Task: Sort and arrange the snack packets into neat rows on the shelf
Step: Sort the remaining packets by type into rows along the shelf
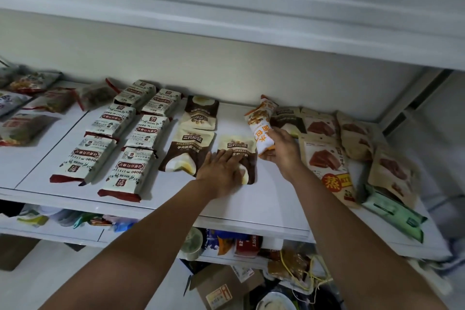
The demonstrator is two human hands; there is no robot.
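Note:
My left hand (221,167) lies flat with straight fingers on a brown-and-cream snack pouch (236,145) on the white shelf (261,199). Two matching pouches (187,152) lie in a column just left of it. My right hand (283,150) grips an orange-and-white packet (260,124) and holds it tilted above the shelf. Left of the pouches, two neat columns of cream-and-red packets (120,143) run front to back. At the right lies a loose heap of tan packets with red pictures (324,148).
A green pack (395,214) lies at the shelf's front right corner. Reddish packets (37,108) lie at the far left. An upper shelf (276,40) overhangs. Lower shelves hold mixed goods (226,241), and a cardboard box (221,287) stands on the floor.

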